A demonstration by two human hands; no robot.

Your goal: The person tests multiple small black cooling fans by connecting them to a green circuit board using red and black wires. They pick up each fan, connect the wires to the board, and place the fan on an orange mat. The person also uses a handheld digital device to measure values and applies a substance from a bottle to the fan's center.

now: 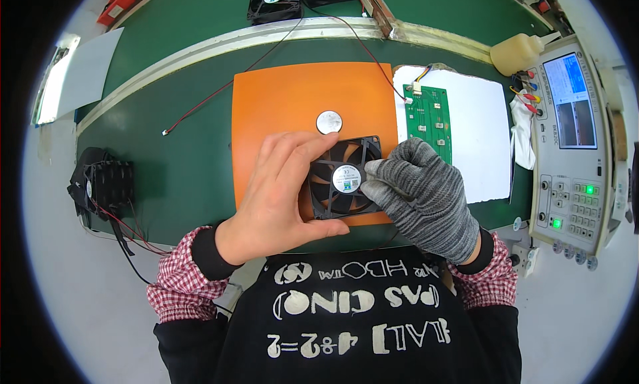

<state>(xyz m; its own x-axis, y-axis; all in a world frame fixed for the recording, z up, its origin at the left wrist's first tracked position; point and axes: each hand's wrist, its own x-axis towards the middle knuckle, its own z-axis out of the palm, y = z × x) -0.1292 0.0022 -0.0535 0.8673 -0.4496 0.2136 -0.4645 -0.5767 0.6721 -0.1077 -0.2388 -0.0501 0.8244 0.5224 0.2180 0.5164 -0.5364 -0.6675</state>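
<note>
A square black cooling fan (pixel 346 178) with a round white label lies at the near edge of an orange mat (pixel 266 98). My bare left hand (pixel 283 191) grips its frame, fingertips at the top edge and thumb along the bottom edge. My right hand (pixel 416 194), in a grey knitted glove with bare fingertips, is closed in a pinch at the fan's right edge. Whatever is between those fingertips is hidden. Just above the fan sits a round silver disc (pixel 329 122) on the mat.
Right of the mat, a green circuit board (pixel 427 121) lies on a white sheet (pixel 479 138). A test instrument (pixel 569 144) with a screen and a cream bottle (pixel 516 54) stand at the right. More black fans (pixel 274 3) sit at the back; others (pixel 110 184) are stacked left, with thin wires.
</note>
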